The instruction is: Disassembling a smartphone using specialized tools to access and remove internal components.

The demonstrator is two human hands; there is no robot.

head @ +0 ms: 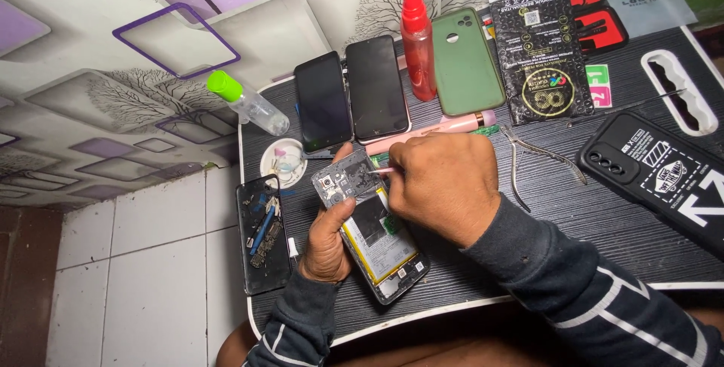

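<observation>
Head view: the left hand (326, 242) cupped an opened phone (371, 224) from beneath, thumb along its left edge, just above the near edge of the dark table (603, 224). The back cover was already off; the battery with its yellow border, a green board piece beside it and the metal shield around the camera lay exposed. The right hand (441, 186) was closed in a pinch on a thin pale tool (381, 171), its tip touching the upper part of the phone's interior near the shield. Judged stage: opening done, internal work in hand, battery and boards seemingly in place, reassembly not yet begun. At 9 o'clock of the phone lay a removed dark back panel (264, 235) carrying small loose parts. At 11 o'clock sat a small white dish (283, 162) and, beyond it, a clear bottle with a green cap (249, 103). At 12 o'clock two dark phones (351, 99) lay face up, with a red spray bottle (416, 42) and a green case (466, 61) to their right. At 2 o'clock lay metal cutters (532, 159); at 3 o'clock, a black printed case (664, 175).
</observation>
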